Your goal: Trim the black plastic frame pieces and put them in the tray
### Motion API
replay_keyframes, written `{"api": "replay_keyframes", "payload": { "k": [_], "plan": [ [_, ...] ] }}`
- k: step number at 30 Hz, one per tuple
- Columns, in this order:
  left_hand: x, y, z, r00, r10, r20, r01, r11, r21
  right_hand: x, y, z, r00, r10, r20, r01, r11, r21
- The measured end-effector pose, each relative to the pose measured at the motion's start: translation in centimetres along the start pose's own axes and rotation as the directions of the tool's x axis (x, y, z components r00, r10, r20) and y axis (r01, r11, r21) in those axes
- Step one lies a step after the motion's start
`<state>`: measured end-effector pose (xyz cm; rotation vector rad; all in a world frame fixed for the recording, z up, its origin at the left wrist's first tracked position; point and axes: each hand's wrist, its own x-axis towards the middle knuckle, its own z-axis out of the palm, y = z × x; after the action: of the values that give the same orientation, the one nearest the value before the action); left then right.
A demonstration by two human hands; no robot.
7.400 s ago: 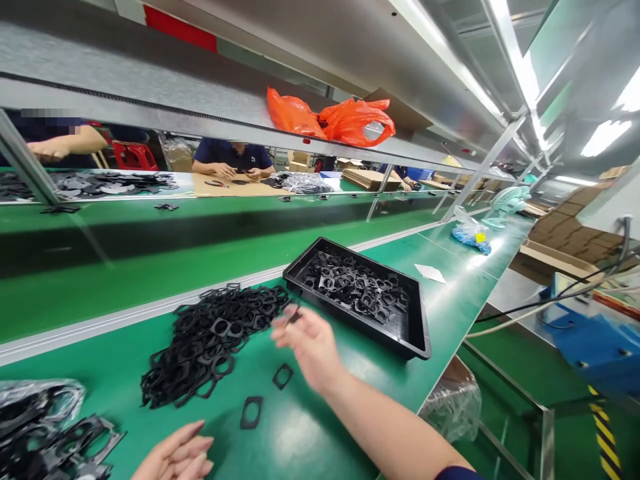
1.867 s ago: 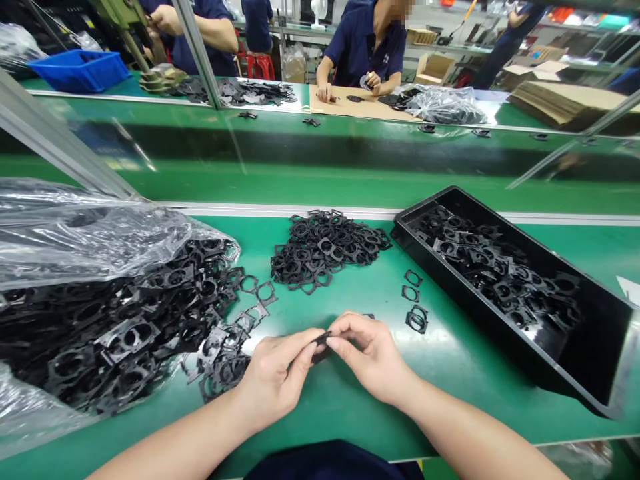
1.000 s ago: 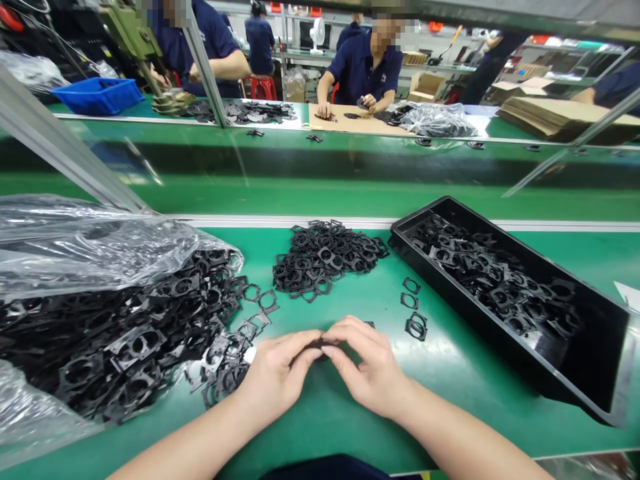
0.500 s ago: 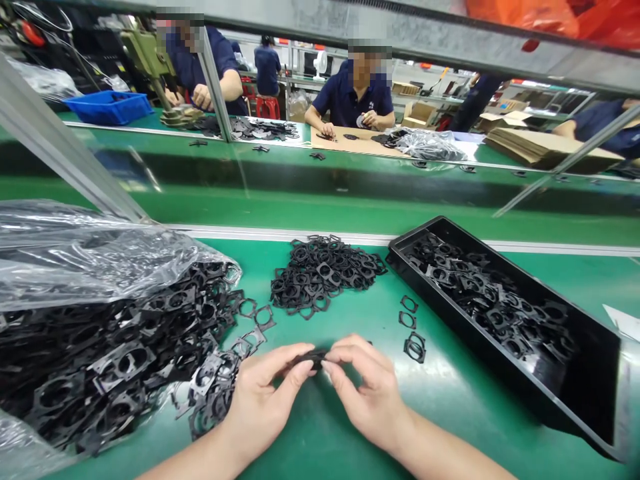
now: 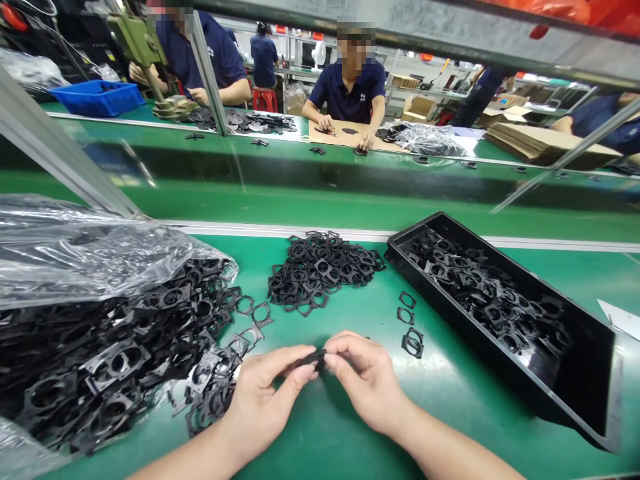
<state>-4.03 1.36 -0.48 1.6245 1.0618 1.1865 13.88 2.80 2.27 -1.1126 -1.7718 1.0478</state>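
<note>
Over the green table [image 5: 320, 440], my left hand [image 5: 273, 387] and my right hand [image 5: 365, 377] meet, thumbs and fingertips pinched on a small black plastic piece [image 5: 314, 358]. It is seen nearly edge-on, and the fingers hide much of it; whether it is one part or two together I cannot tell. Beyond the hands lies a heap of black ring frames [image 5: 325, 270]. Several loose frames [image 5: 413, 342] lie to the right of my right hand. Left of my left hand, many more black frames [image 5: 120, 360] spill from a clear plastic bag [image 5: 100, 260].
A long black tray [image 5: 465, 350] holding more black frames stands at the right. Behind the table's pale rail runs a green conveyor [image 5: 300, 200] with small parts along its far edge. Across it sit co-workers [image 5: 345, 93]. A metal post [image 5: 75, 147] slants at the left.
My hands stay pinched together; the black piece has turned slightly and its left end shows more. Across the conveyor, a co-worker's hand has reached forward to the belt's edge.
</note>
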Motion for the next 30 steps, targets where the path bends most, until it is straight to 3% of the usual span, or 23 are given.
{"api": "replay_keyframes", "payload": {
  "k": [3, 5, 8, 10, 13, 17, 21, 30],
  "plan": [
    [0.48, 0.22, -0.24, 0.998, 0.029, 0.052, -0.037, 0.988, 0.152, 0.18, 0.21, -0.14, 1.0, 0.02, 0.006, -0.02, 0.999, -0.043],
    [0.76, 0.31, -0.4, 0.992, 0.089, 0.086, -0.109, 0.958, 0.264, 0.17, 0.28, -0.15, 0.999, -0.035, 0.02, 0.036, 0.996, -0.087],
    [0.87, 0.35, -0.43, 0.98, 0.15, 0.129, -0.183, 0.934, 0.305, 0.02, 0.21, -0.02, 0.987, -0.156, 0.049, 0.161, 0.976, -0.146],
    [0.79, 0.38, -0.32, 0.986, 0.115, 0.119, -0.144, 0.952, 0.271, -0.06, 0.13, 0.06, 0.981, -0.192, 0.038, 0.196, 0.969, -0.153],
    [0.66, 0.49, -0.14, 0.998, -0.047, 0.048, 0.041, 0.991, 0.126, -0.07, 0.06, 0.06, 0.984, -0.177, -0.027, 0.173, 0.978, -0.119],
    [0.56, 0.61, 0.01, 0.981, -0.193, -0.011, 0.191, 0.978, -0.081, -0.07, -0.03, 0.06, 0.983, -0.176, -0.056, 0.168, 0.978, -0.125],
    [0.31, 0.6, 0.09, 0.979, -0.203, -0.022, 0.199, 0.971, -0.129, -0.09, -0.21, 0.23, 0.978, -0.192, -0.083, 0.176, 0.97, -0.165],
    [0.05, 0.95, 0.17, 0.994, -0.107, 0.0, 0.105, 0.98, -0.17, -0.31, -0.59, -0.05, 0.985, -0.169, -0.045, 0.163, 0.98, -0.111]
  ]
}}
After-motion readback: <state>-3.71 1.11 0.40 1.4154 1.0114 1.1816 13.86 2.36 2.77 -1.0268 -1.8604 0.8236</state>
